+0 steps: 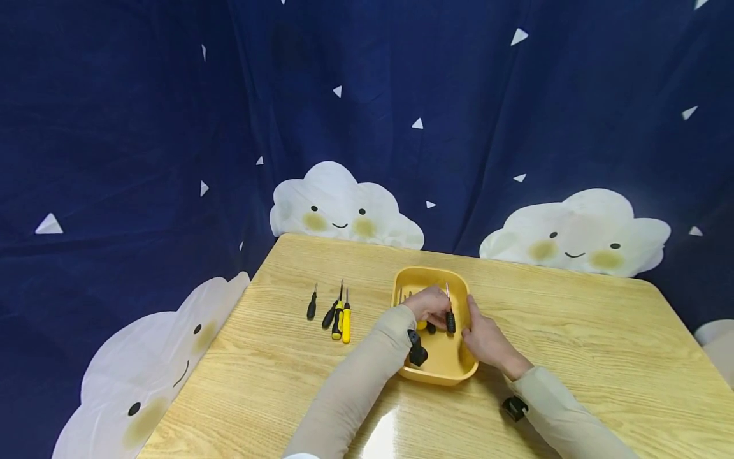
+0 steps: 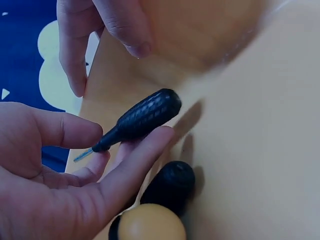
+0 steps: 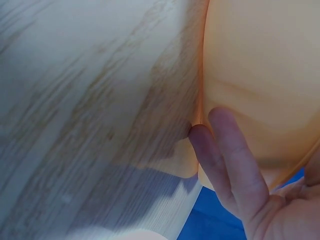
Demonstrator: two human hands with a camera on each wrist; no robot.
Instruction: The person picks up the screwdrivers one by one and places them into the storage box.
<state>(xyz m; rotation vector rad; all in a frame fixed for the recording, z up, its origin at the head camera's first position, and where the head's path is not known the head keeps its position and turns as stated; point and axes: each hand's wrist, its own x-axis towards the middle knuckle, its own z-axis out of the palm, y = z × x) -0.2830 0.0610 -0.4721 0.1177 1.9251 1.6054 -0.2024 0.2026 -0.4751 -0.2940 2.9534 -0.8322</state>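
A black-handled screwdriver (image 2: 147, 115) with a textured grip is pinched by my left hand (image 1: 430, 303), which reaches into the yellow plastic bin (image 1: 432, 377). In the left wrist view, the thumb and fingers meet around the handle's narrow neck and one finger lies under the grip. Below it in the bin are another black handle (image 2: 172, 180) and a rounded yellow handle end (image 2: 152, 222). My right hand (image 1: 489, 341) holds the bin's right wall at the rim. In the right wrist view, its fingers (image 3: 242, 165) lie against the bin edge.
Left of the bin, several screwdrivers lie in a loose row on the wooden table (image 1: 258, 357): a small black one (image 1: 311, 307), a black-and-yellow one (image 1: 338, 322) and a yellow one (image 1: 346, 324) among them. A dark blue curtain (image 1: 367, 127) with cloud shapes hangs behind the table.
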